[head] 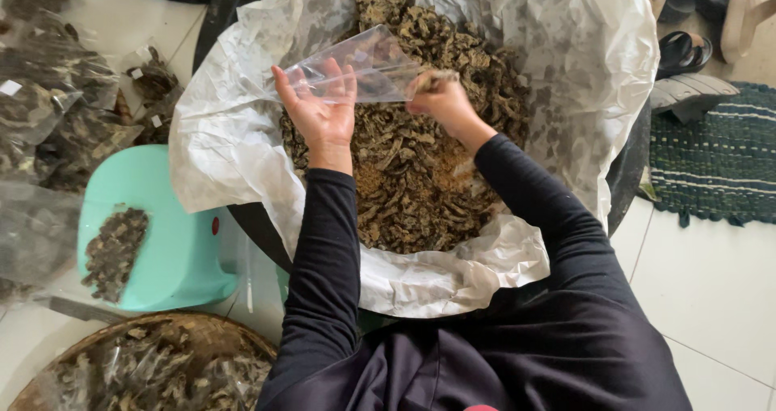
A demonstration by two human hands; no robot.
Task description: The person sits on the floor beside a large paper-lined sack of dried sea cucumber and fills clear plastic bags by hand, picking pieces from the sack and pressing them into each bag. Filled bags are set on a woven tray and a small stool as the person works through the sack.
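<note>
The left hand grips the mouth end of a clear plastic bag, fingers curled round its edge so the opening stays wide and tilted toward the other hand. The right hand pinches a clump of dried brown pieces at the bag's mouth, directly over the heap of dried pieces, so spills drop back in. A white liner keeps the heap off the dark tub. Beside it, a mint-green stool carries one filled packet within reach.

Clear bag; brown dried pieces; white liner; mint stool; green woven mat.
</note>
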